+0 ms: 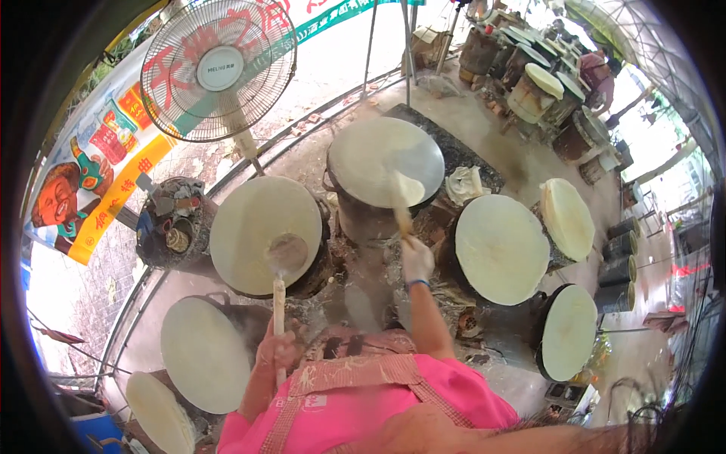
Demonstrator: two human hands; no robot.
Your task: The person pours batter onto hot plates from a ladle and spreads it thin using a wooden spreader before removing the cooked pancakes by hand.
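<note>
My left hand [278, 349] grips the pale wooden handle [279, 306] of a tool. Its round brownish head [287, 253] lies over the batter-covered griddle [244, 227] at left. Farther forward, my right hand [418, 261], with a blue band at the wrist, holds a spreader [407, 190] by its short wooden handle. The spreader's blurred pale blade rests on the middle round griddle [368, 153]. Pale batter coats much of that griddle, while grey metal shows at its right side. A griddle with a whole thin pancake [502, 249] stands to the right of my right hand.
More coated griddles stand at lower left [204, 354] and lower right [569, 333]. Stacks of pancakes lie at right [567, 220] and bottom left [159, 412]. A pedestal fan [220, 68] rises at upper left. A crumpled cloth [465, 184] sits near the middle griddle. Another person [596, 79] is among griddles farther off.
</note>
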